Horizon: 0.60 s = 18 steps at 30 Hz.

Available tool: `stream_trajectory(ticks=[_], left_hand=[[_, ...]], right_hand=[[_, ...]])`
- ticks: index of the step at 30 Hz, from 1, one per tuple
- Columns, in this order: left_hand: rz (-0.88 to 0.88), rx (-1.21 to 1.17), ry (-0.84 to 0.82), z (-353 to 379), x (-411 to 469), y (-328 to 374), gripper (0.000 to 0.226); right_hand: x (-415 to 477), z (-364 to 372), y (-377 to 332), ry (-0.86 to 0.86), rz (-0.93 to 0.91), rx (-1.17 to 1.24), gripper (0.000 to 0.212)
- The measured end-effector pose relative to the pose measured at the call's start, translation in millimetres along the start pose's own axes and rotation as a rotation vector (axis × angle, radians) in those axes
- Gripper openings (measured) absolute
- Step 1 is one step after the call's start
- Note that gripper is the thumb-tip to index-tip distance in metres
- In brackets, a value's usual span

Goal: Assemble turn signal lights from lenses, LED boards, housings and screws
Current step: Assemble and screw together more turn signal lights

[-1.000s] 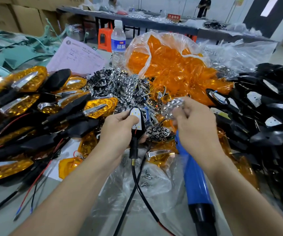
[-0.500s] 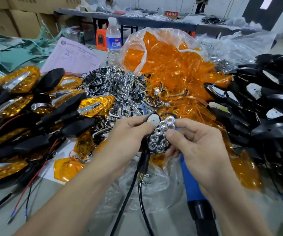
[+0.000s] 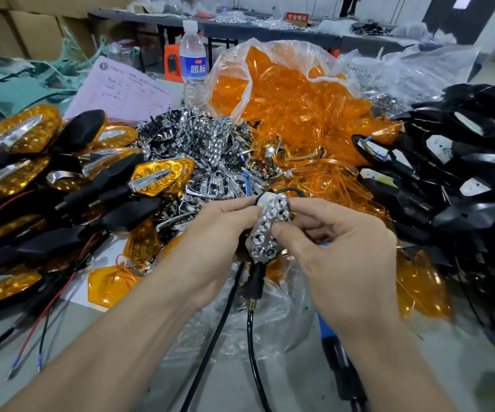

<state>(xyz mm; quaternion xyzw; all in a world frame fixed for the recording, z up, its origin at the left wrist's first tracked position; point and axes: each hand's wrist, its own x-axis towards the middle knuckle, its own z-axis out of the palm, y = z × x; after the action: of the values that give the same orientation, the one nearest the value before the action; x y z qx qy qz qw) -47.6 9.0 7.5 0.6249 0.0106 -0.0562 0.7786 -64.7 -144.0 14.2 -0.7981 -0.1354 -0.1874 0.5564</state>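
My left hand (image 3: 213, 248) grips a black turn signal housing (image 3: 256, 278) by its side, stem and black wires hanging down. Its white LED board (image 3: 265, 198) peeks out at the top. My right hand (image 3: 338, 248) presses a chrome honeycomb reflector (image 3: 265, 230) onto the housing's face, thumb and fingers pinching it. A heap of chrome reflectors (image 3: 210, 150) lies behind my hands. Orange lenses (image 3: 293, 93) fill a clear bag at the back. Black housings with boards (image 3: 460, 173) are piled on the right.
Finished amber-and-black signals (image 3: 47, 179) are stacked on the left with wires trailing to the table edge. A blue-handled screwdriver (image 3: 337, 352) lies under my right wrist. A water bottle (image 3: 192, 63) and a paper sheet (image 3: 121, 90) stand behind. A clear plastic bag (image 3: 240, 331) lies under the hands.
My right hand brought the chrome reflector from above the pile down onto the housing in my left hand. Both hands have lifted slightly and closed together around it.
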Motion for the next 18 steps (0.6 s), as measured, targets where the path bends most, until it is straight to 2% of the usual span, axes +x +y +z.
stream_trajectory(ticks=[3, 4, 6, 7, 11, 15, 16, 18], left_hand=[[-0.069, -0.098, -0.049, 0, 2, 0, 0.041], [-0.096, -0.104, -0.059, 0, 3, 3, 0.042], [-0.108, -0.055, -0.068, 0, 6, 6, 0.029], [-0.073, -0.025, -0.095, -2, 6, 5, 0.026], [0.061, 0.041, -0.188, -7, -1, -1, 0.040], [0.130, 0.085, -0.198, -4, 2, -3, 0.036], [0.132, 0.086, -0.183, -4, 3, -3, 0.034], [0.103, 0.036, -0.171, -4, 2, -1, 0.029]], right_hand=[[0, 0, -1, 0.046, -0.004, -0.079, 0.024], [0, 0, -1, 0.066, 0.008, -0.084, 0.024], [0, 0, 0, 0.094, 0.049, -0.070, 0.025], [1, 0, 1, 0.097, 0.063, -0.064, 0.024], [-1, 5, 6, 0.143, 0.033, -0.092, 0.021], [-4, 8, 3, 0.148, -0.073, -0.180, 0.053], [-3, 7, 5, 0.146, -0.063, -0.176, 0.051], [1, 3, 12, 0.118, 0.012, -0.077, 0.030]])
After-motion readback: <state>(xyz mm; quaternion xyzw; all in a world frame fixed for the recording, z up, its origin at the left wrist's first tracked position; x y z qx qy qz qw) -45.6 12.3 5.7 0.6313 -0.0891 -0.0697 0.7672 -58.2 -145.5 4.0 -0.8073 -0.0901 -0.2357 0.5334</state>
